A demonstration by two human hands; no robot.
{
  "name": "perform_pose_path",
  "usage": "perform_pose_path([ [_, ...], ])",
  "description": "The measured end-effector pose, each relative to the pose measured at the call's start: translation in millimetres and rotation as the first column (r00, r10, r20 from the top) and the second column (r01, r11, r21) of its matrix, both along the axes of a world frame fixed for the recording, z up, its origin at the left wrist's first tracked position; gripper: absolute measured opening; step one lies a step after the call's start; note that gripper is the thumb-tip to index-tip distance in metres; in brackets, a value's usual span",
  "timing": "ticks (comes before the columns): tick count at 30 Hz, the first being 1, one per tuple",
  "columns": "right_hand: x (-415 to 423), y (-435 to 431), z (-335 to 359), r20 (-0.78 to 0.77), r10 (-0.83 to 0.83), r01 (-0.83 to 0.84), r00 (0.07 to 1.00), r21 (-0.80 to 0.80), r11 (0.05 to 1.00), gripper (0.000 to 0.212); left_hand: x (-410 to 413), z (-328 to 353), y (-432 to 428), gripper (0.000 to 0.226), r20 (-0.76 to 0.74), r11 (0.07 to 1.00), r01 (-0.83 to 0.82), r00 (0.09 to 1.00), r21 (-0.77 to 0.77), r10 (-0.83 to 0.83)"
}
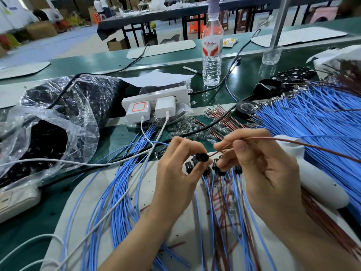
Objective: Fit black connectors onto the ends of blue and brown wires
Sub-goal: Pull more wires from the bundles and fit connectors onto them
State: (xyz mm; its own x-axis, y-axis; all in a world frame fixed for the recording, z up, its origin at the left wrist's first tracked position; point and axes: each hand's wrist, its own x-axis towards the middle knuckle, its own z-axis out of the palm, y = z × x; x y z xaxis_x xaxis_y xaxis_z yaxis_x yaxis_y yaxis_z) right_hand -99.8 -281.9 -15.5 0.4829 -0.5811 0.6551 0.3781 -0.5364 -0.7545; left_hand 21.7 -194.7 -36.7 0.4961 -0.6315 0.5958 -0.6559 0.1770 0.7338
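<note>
Nearest, a pale grey mat (181, 237) carries loose blue wires (121, 202) and thin brown wires (220, 222). Several of these end in small black connectors (238, 170) that lie just beneath both hands.

Above the mat, the left hand (175, 177) pinches one round black connector (202, 157) between thumb and forefinger, with the other fingers curled. The right hand (263, 169) pinches a single brown wire (293, 142) between thumb and forefinger, close to its end. That end meets the right side of the held connector in the gap between the two hands, and the rest of the wire runs off to the right. Whether the end sits inside the connector cannot be told.

Behind the hands, on the green table (109, 63), a white power strip (156, 96) holds two white chargers (165, 106); one charger face bears a red rounded-square outline. To the left lies a clear plastic bag (58, 118) of black parts. To the right spreads a dense fan of blue wires (312, 118) with metal-tipped ends, and a roll of black tape (246, 108) sits just beside it.

Farthest, a clear plastic water bottle (212, 55) stands upright. Its red-and-white label appears to read "Wahaha"; the smaller print is illegible.
</note>
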Motion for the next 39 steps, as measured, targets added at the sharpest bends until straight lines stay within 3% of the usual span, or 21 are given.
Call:
perform_pose_path([
  [6, 0.0, 0.5, 0.8, -0.008, 0.015, -0.015, 1.0, -0.02, 1.0, 0.015, 0.3, -1.0, 0.6, 0.029, -0.059, 1.0, -0.022, 0.998, -0.008, 0.021],
  [18, 0.0, -1.4, 0.9, -0.059, -0.015, 0.013, 0.998, -0.042, 0.999, 0.018, -0.2, 2.6, 0.9, 0.029, 0.045, 0.998, -0.061, 0.997, 0.001, 0.061],
  [22, -0.4, -2.9, 0.7, -0.131, -0.076, 0.052, 0.988, -0.182, 0.982, 0.019, 0.6, 2.4, 2.6, 0.024, 0.089, 0.997, -0.073, 0.993, -0.005, 0.074],
  [30, -3.8, -3.4, 1.5, -0.085, -0.161, 0.111, 0.983, -0.424, 0.899, 0.018, -1.7, 4.1, 1.8, 0.016, 0.153, 0.998, -0.065, 0.986, -0.008, 0.065],
  [39, -2.8, -2.8, 0.7, -0.094, -0.139, 0.118, 0.986, -0.203, 0.972, 0.018, -1.9, 4.0, 2.5, 0.016, 0.145, 0.997, -0.073, 0.987, -0.006, 0.074],
])
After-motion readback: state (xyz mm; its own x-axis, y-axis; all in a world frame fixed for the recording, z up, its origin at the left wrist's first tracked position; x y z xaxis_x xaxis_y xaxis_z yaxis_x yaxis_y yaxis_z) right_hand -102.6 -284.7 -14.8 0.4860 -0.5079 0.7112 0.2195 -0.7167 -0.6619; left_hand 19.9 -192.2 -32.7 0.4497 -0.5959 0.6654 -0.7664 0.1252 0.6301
